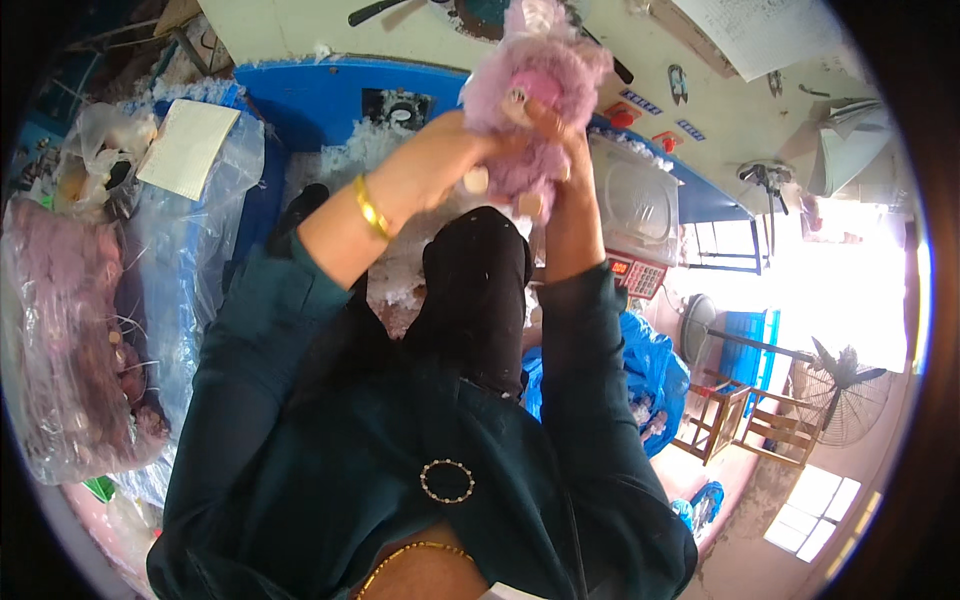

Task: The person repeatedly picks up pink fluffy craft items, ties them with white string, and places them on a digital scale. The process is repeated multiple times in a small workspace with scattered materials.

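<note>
A fluffy pinkish-purple plush toy [540,75] is held up in front of me, over the edge of the pale tabletop. Its middle shows a brighter pink patch, and small beige pads stick out at its lower end. My left hand [455,145], below a gold bracelet, grips the toy's left side with fingers closed in the fur. On the other side my right hand [570,145] is closed around the toy, its thumb and fingers pressing near the pink patch. Fur hides some fingertips of both hands.
A clear bag of purple plush toys [65,330] lies at left, near a notepad [190,150]. Small thread snips [678,85] and paper sheets [720,30] are on the tabletop [290,30]. At right are a red scale [640,277], a blue bag [650,365] and a fan [840,395].
</note>
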A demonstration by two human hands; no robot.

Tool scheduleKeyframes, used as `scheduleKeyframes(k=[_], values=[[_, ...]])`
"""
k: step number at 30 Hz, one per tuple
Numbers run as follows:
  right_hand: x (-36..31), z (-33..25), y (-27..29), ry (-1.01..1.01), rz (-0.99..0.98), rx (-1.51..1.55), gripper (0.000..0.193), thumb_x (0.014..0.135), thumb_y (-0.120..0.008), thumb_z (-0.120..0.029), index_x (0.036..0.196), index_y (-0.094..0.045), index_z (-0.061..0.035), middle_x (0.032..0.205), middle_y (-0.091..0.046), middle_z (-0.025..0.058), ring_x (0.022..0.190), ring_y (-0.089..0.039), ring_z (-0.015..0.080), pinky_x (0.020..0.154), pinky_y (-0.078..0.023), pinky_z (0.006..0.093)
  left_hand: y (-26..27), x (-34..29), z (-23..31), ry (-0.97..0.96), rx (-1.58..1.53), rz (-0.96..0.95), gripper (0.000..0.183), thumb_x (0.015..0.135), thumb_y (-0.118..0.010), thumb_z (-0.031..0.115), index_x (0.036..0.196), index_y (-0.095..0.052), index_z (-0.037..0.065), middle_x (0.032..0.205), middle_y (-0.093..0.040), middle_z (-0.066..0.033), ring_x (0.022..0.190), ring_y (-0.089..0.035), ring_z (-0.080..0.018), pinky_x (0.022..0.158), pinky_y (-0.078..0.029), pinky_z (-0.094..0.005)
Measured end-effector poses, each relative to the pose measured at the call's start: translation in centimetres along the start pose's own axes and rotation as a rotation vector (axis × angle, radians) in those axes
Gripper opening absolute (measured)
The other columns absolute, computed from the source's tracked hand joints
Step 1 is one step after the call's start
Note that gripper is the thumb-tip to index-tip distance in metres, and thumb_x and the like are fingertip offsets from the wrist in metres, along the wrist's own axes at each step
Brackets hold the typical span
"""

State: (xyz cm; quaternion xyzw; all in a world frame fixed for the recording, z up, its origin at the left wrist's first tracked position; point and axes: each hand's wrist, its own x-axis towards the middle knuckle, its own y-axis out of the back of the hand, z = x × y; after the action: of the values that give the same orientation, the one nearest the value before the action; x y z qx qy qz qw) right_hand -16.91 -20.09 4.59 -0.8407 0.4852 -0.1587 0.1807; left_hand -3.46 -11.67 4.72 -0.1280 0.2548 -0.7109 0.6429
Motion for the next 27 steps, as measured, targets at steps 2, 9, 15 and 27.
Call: scheduleKeyframes(k=[2,9,15,27], values=[[0.1,-1.0,-0.5,-0.119,0.006,0.016,0.049,0.072,-0.073,-0.014,0.116,-0.057,0.0008,0.102,-0.063,0.0119,0.092,-0.064,0.0231,0.078,-0.054,0.0354,1.4,2.1,0.1,-0.026,-0.015,-0.055,0.032,0.084,-0.062,0.01,0.114,-0.058,-0.003,0.105,-0.065,-0.0095,0.09,-0.066,-0.0193,0.075,-0.054,-0.0294],[-0.9,-1.0,-0.8,0.011,-0.03,-0.164,0.061,0.066,-0.08,-0.019,0.119,-0.056,0.0005,0.109,-0.062,0.0096,0.098,-0.061,0.0211,0.086,-0.05,0.0331,-0.7,-0.6,-1.1,-0.194,-0.079,0.058,0.034,0.083,-0.064,0.012,0.115,-0.059,0.0,0.103,-0.066,-0.0092,0.09,-0.065,-0.0173,0.081,-0.052,-0.0299],[-5.7,-2.2,3.2,-0.045,0.031,-0.558,0.06,0.07,-0.078,-0.02,0.122,-0.054,-0.0016,0.112,-0.06,0.0097,0.102,-0.059,0.0212,0.09,-0.048,0.0343,-0.6,-5.7,-2.6,-0.212,0.425,-0.058,0.033,0.085,-0.068,0.025,0.106,-0.063,0.001,0.093,-0.067,-0.0074,0.081,-0.062,-0.0135,0.069,-0.054,-0.0298],[-31.4,-10.2,34.8,-0.794,0.448,-1.698,0.062,0.076,-0.074,-0.024,0.128,-0.048,-0.0021,0.118,-0.056,0.0102,0.107,-0.056,0.0228,0.091,-0.048,0.0369,28.4,-40.3,-8.3,0.381,1.777,1.841,0.054,0.07,-0.074,0.03,0.113,-0.054,0.003,0.114,-0.056,-0.0168,0.11,-0.051,-0.0334,0.095,-0.041,-0.0405]])
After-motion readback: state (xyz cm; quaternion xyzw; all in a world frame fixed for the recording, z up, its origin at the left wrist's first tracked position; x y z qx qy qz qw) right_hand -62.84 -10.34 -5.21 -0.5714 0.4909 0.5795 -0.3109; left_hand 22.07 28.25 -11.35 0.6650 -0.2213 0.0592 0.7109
